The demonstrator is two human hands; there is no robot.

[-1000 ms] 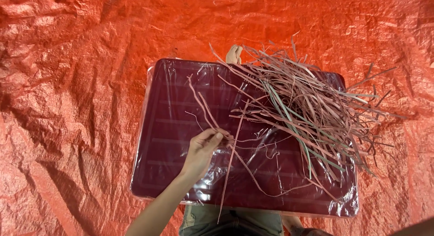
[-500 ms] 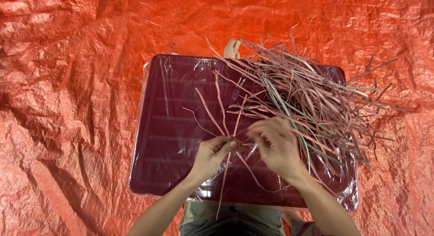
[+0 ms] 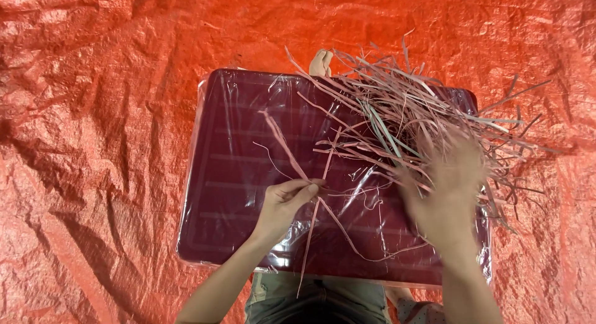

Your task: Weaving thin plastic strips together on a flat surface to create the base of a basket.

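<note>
— Left hand (image 3: 282, 203)?
— Fingers pinched shut on thin pinkish strips (image 3: 292, 156) at the tray's middle.
— Right hand (image 3: 450, 187)?
— Blurred, fingers spread over the strip pile (image 3: 410, 106) at two o'clock on the wrapped maroon tray (image 3: 236, 175).

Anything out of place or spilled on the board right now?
Mostly tidy. The pile of grass strips overhangs the right and far edges of the plastic-wrapped maroon board, with ends lying on the orange tarp. The left hand pinches a few strips; the right hand is motion-blurred over the pile.
</note>
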